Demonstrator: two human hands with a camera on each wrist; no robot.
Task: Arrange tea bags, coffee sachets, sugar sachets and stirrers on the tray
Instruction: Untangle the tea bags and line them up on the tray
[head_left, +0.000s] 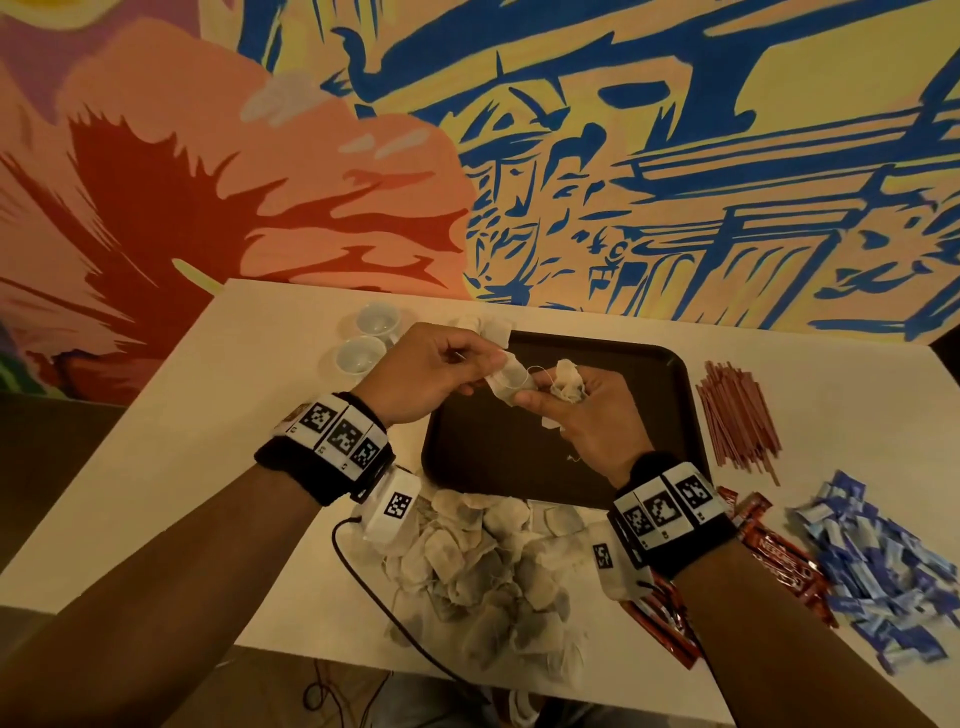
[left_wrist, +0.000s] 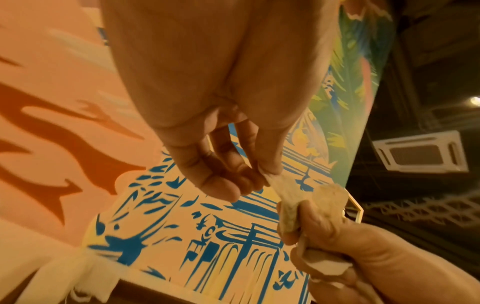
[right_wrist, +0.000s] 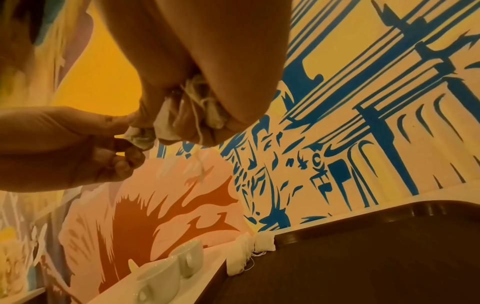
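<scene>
Tea bags were what I was working at this moment, and going from left to right: two white cups (head_left: 363, 338) stood at the far left of the table (head_left: 156, 467), a few tea bags (head_left: 491, 328) already lay against the tray's (head_left: 670, 374) far-left corner, and my two hands met above the tray. My left hand (head_left: 431, 374) pinched one corner of a single tea bag (head_left: 511, 382) between thumb and fingertips, while my right hand (head_left: 597, 421) was closed round a small bunch of bags (head_left: 566, 382) with their strings tangled in the fist. I judged these bags to be very light, limp and easily torn, with threads that snag on one another, so a gentle pinch at a paper edge, not on the string, seemed the right hold, and a slow pull to free one from the bunch. Below my wrists the big loose heap of tea bags (head_left: 488, 571) sat on the table near the tray's near edge. Further right lay the stirrers (head_left: 737, 415), the red coffee sachets (head_left: 779, 561) and the blue sugar sachets (head_left: 872, 566), none yet on the tray.
</scene>
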